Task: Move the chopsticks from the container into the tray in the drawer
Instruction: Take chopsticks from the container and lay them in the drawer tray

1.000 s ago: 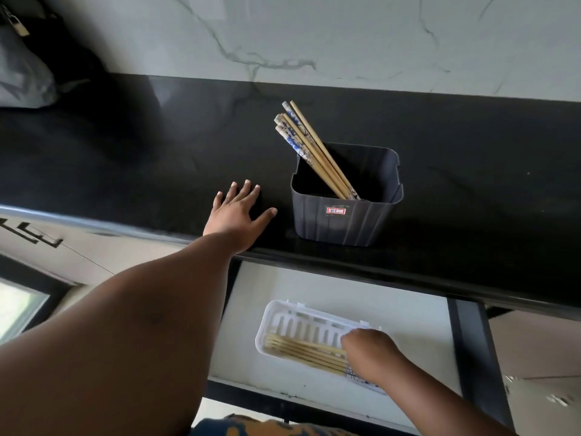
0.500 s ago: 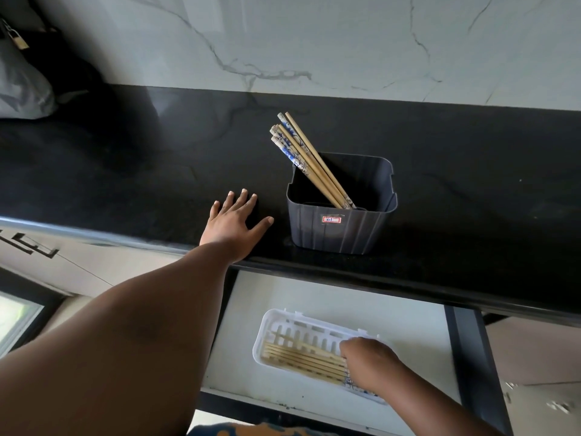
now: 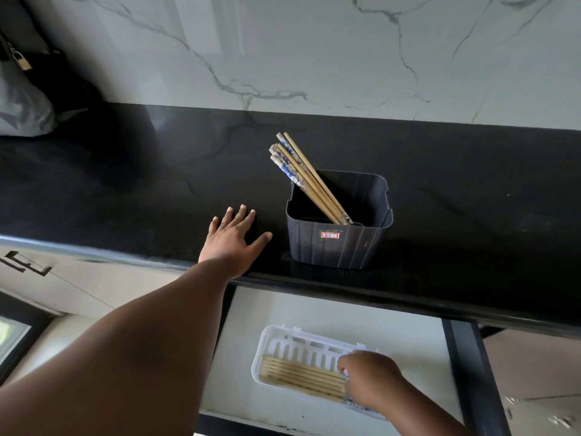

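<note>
A person stands at a polished black stone surface backed by a white marble wall with grey veins. Their left hand lies flat on the surface near its front edge, fingers straight and spread, thumb pointing toward a dark grey ribbed plastic container that stands just beside it but apart from it. The container bears a small red and white label on its front wall. Inside it, a bundle of wooden chopsticks with blue and white patterned tops leans up and to the left, the tops rising well above the rim.

Below the surface, an open drawer with a pale floor holds a white slotted plastic tray. Several plain wooden chopsticks lie side by side in the tray's near half, running along its length. The right hand reaches down into the tray's right end, back of the hand upward, fingers curled over the patterned ends of those chopsticks; whether it is actually pinching them cannot be told from here.

A grey bag sits at the far left of the surface.
</note>
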The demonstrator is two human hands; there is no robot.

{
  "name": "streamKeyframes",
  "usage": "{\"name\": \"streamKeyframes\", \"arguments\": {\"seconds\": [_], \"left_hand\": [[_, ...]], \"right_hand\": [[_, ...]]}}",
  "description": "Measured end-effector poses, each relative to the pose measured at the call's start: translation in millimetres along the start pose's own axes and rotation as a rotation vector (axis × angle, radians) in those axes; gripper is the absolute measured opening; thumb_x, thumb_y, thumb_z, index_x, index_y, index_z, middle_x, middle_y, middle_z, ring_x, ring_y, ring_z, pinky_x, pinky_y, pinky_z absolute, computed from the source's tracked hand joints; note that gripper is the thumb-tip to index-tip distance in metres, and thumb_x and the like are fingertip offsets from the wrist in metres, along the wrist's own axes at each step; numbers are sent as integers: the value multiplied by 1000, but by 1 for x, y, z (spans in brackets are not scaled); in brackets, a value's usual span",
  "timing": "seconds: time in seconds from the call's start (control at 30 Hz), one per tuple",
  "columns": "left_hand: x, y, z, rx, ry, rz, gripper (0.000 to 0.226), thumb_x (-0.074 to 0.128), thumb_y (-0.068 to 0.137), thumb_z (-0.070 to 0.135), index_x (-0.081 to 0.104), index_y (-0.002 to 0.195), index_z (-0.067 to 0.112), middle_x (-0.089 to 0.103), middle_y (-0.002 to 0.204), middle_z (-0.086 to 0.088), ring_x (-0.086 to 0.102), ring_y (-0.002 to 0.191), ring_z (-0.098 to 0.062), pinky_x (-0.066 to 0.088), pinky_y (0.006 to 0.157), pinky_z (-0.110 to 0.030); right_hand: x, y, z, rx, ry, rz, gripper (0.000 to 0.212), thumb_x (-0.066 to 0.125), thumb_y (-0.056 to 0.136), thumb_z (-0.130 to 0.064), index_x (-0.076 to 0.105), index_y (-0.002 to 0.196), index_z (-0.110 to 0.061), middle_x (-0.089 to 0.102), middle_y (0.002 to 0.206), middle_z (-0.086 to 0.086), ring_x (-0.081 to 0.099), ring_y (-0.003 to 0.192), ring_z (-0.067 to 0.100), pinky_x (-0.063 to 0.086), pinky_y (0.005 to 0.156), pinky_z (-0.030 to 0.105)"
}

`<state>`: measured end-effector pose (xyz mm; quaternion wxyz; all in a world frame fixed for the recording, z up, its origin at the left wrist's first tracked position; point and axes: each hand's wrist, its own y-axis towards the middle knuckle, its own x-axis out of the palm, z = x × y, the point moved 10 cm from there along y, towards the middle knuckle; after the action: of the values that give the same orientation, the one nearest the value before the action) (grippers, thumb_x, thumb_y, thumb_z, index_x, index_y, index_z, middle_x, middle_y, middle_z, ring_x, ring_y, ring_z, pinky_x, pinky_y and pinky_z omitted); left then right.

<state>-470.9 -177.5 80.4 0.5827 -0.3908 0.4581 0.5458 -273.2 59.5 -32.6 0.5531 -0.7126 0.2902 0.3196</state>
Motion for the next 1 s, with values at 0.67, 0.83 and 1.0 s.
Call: {"name": "streamKeyframes", "arguments": {"seconds": [0.67, 0.83, 1.0], "left_hand": [[0, 0, -1, -19, -11, 27, 86, 20, 80, 80, 21, 153, 34, 8, 162, 12, -4, 148, -8, -5, 120, -36], [0, -1, -1, -26, -8, 25, 87, 18, 79, 80, 19, 153, 35, 5, 162, 14, -8, 147, -6, -7, 120, -34], [0, -1, -2, -36, -15, 31, 88, 16, 77, 81, 18, 153, 37, 3, 161, 15, -10, 146, -4, -8, 119, -33]], "right_hand": [[-346, -36, -86, -42, 243, 921, 28, 62, 87, -44, 61, 98, -18, 64, 95, 2, 63, 84, 25, 34, 60, 28], [-341, -17, -92, 15, 227, 916, 32, 61, 89, -44, 58, 103, -16, 64, 99, 5, 65, 87, 26, 41, 61, 30], [-342, -10, -99, 33, 167, 917, 27, 57, 93, -39, 59, 106, -15, 63, 101, 6, 67, 90, 26, 49, 63, 34]]}}
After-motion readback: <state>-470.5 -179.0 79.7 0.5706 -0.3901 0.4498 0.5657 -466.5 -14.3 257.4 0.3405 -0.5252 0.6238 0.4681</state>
